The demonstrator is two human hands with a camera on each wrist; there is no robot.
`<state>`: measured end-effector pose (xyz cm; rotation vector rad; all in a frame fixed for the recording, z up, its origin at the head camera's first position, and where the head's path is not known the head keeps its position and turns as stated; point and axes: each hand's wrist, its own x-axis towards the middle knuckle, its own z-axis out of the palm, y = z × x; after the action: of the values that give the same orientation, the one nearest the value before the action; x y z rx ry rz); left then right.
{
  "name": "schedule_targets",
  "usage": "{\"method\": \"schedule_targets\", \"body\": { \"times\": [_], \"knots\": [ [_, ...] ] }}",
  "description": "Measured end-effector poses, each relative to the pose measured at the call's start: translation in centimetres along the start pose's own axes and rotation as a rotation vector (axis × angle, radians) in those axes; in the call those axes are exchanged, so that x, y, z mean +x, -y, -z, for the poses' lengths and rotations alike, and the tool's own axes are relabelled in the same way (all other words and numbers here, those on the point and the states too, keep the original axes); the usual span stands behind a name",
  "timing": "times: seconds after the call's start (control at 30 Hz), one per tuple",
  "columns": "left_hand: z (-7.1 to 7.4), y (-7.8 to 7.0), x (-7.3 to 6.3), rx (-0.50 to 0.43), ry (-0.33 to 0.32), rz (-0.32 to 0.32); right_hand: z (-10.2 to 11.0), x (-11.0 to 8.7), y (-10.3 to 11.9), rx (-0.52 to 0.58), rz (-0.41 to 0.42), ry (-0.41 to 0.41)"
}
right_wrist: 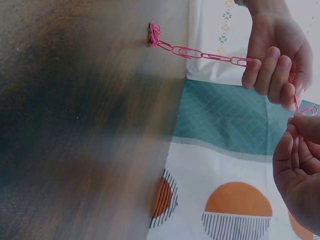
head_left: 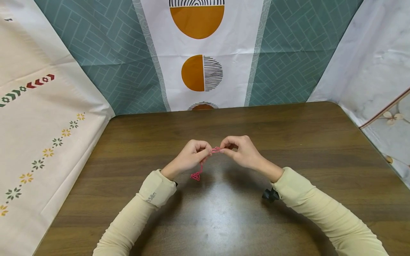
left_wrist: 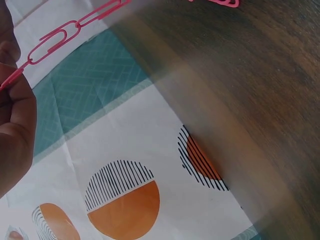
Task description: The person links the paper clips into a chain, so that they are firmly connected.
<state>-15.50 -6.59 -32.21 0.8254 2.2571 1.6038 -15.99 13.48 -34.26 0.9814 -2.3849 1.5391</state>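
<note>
A chain of linked pink paper clips (right_wrist: 187,52) hangs from my left hand (head_left: 189,156), which grips its upper part with curled fingers. The chain's lower end lies bunched in a small heap (head_left: 195,176) on the table. In the left wrist view, several chain links (left_wrist: 62,40) run slantwise from the left hand's fingers. My right hand (head_left: 242,153) faces the left one, its thumb and forefinger pinching a pink paper clip (head_left: 216,149) between the two hands. A loop of pink wire (right_wrist: 310,110) sticks out past the right fingertips in the right wrist view.
Both hands are above a brown wooden table (head_left: 144,135). A patterned cloth (head_left: 128,53) hangs behind its far edge, with pale cloths at both sides. A small black object (head_left: 270,195) shows by the right cuff.
</note>
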Motion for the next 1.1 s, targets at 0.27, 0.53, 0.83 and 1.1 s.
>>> {"method": "schedule_targets", "body": {
  "times": [0.27,0.53,0.83,1.1],
  "knots": [
    [0.0,2.0,0.1,0.006,0.006,-0.029,-0.1,-0.1,-0.2,-0.039,0.021,0.018],
    [0.0,1.7,-0.1,0.057,0.002,-0.082,-0.1,-0.5,-1.0,-0.105,0.119,0.005],
    [0.1,1.6,0.2,0.132,-0.04,-0.09,1.0,-0.6,-1.0,-0.097,0.172,0.009],
    [0.2,1.6,0.2,0.131,-0.01,-0.019,1.8,0.0,-0.6,-0.106,0.23,0.041]
  ]
}}
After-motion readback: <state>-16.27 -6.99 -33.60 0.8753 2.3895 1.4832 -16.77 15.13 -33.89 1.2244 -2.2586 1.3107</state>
